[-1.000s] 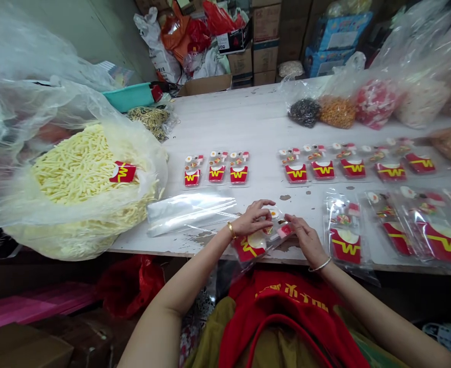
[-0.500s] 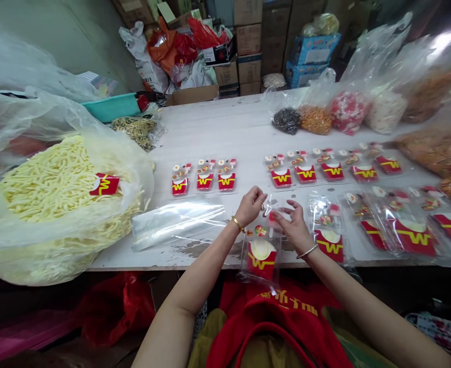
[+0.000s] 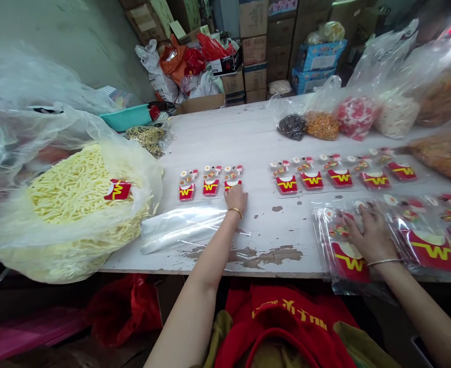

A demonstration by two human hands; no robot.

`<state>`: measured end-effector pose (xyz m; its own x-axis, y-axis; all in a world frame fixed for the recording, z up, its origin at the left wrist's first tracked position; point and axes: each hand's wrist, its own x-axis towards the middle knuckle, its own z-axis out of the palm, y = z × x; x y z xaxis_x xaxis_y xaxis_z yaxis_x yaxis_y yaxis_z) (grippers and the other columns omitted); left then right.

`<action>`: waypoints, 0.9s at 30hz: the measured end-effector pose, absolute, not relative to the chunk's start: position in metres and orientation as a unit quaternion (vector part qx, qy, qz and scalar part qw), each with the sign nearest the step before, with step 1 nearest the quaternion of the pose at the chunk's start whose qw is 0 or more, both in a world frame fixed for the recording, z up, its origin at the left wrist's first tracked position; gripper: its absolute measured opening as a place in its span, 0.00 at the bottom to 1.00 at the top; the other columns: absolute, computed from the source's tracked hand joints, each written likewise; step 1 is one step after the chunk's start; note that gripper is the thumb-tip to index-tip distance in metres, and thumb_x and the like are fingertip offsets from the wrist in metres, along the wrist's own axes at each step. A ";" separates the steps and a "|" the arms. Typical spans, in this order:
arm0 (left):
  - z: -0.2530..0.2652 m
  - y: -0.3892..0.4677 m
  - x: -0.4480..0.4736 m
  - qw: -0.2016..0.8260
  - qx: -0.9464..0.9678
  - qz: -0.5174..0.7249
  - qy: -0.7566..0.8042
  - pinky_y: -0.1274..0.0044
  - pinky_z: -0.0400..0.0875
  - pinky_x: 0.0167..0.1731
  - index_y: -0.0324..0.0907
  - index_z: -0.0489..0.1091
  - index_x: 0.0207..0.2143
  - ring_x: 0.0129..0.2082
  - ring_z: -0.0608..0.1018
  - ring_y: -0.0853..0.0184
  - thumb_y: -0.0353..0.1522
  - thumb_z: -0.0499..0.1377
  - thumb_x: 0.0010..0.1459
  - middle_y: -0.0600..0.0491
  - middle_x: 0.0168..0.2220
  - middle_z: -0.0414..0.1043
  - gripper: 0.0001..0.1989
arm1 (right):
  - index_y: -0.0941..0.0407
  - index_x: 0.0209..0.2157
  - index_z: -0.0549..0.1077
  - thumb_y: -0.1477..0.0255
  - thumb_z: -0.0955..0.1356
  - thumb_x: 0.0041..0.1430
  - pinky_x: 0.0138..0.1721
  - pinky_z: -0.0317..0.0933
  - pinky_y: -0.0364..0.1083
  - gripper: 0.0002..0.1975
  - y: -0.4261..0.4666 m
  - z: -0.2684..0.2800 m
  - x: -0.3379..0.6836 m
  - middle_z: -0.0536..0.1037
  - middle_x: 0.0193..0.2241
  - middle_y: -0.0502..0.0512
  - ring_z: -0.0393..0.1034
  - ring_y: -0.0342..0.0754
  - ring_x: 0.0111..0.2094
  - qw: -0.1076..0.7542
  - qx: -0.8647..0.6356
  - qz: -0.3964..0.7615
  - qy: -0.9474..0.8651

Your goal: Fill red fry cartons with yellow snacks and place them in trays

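Note:
My left hand (image 3: 236, 198), with a gold bangle, has its fingers curled over the lower end of a small red fries-box charm set (image 3: 233, 182), the rightmost of three in the left group. The fingertips are partly hidden. Another charm set (image 3: 187, 191) lies at the left end of that row. At the right front, my right hand (image 3: 373, 235) lies with fingers apart on a filled clear plastic packet (image 3: 350, 260); its packet holds a red box with a yellow W. Several more such packets (image 3: 428, 250) overlap beside it.
Flat clear bags (image 3: 179, 230) lie before the left row. A large bag of pale yellow sticks (image 3: 72, 189) stands at the left. Further charm sets (image 3: 311, 180) line the right, with bags of small pieces (image 3: 323, 126) behind. Table edge (image 3: 210, 272) runs along the front.
My left hand has moved left onto the rightmost charm set of the left row. My right hand has moved right with the packet, which now lies on the packets there. The view shifted slightly.

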<state>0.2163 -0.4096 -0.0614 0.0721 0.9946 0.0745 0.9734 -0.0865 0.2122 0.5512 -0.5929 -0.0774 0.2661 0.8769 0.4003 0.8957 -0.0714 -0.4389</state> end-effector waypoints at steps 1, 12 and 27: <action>-0.063 -0.417 0.219 0.062 0.745 0.093 0.658 0.64 0.61 0.45 0.37 0.66 0.42 0.45 0.71 0.55 0.32 0.55 0.57 0.41 0.43 0.71 0.11 | 0.62 0.56 0.64 0.58 0.59 0.62 0.48 0.59 0.62 0.28 -0.595 -0.072 0.544 0.68 0.48 0.75 0.61 0.66 0.53 0.300 -0.725 -0.039 -0.619; -0.062 -0.579 0.199 0.138 0.865 0.168 0.452 0.66 0.55 0.52 0.45 0.67 0.44 0.46 0.70 0.62 0.38 0.55 0.59 0.49 0.43 0.71 0.12 | 0.54 0.66 0.41 0.60 0.70 0.48 0.62 0.39 0.63 0.50 -0.541 -0.059 0.440 0.43 0.67 0.59 0.32 0.59 0.67 0.066 -0.422 0.068 -0.902; -0.082 -0.597 0.123 0.141 0.764 0.128 0.616 0.70 0.55 0.42 0.43 0.68 0.35 0.41 0.69 0.65 0.37 0.50 0.63 0.52 0.37 0.71 0.10 | 0.62 0.62 0.55 0.42 0.66 0.45 0.53 0.52 0.58 0.51 -0.506 -0.048 0.399 0.66 0.52 0.70 0.60 0.61 0.52 0.050 -0.287 0.139 -0.947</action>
